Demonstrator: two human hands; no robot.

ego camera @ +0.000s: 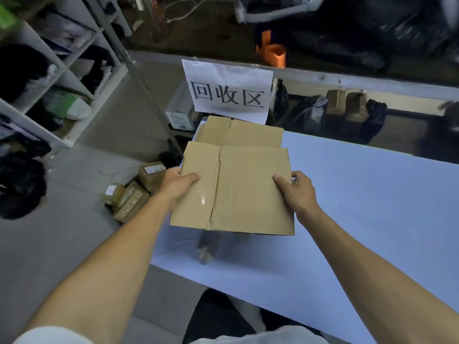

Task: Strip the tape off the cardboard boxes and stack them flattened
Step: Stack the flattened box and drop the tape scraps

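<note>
Watcher: Hands hold a flattened box [238, 189] above the tabletop's [360, 194] far left corner, left hand [178, 184] and right hand [298, 192] fingers clamped on opposite edges.
Listener: Advice?
Watcher: Lower it squarely onto the flattened stack [241, 134] beyond.

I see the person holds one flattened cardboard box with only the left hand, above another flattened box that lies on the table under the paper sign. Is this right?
Not quite. The head view shows both hands on the flattened cardboard box: the left hand grips its left edge and the right hand grips its right edge. The rest holds: another flattened box lies on the table under the paper sign.
</note>
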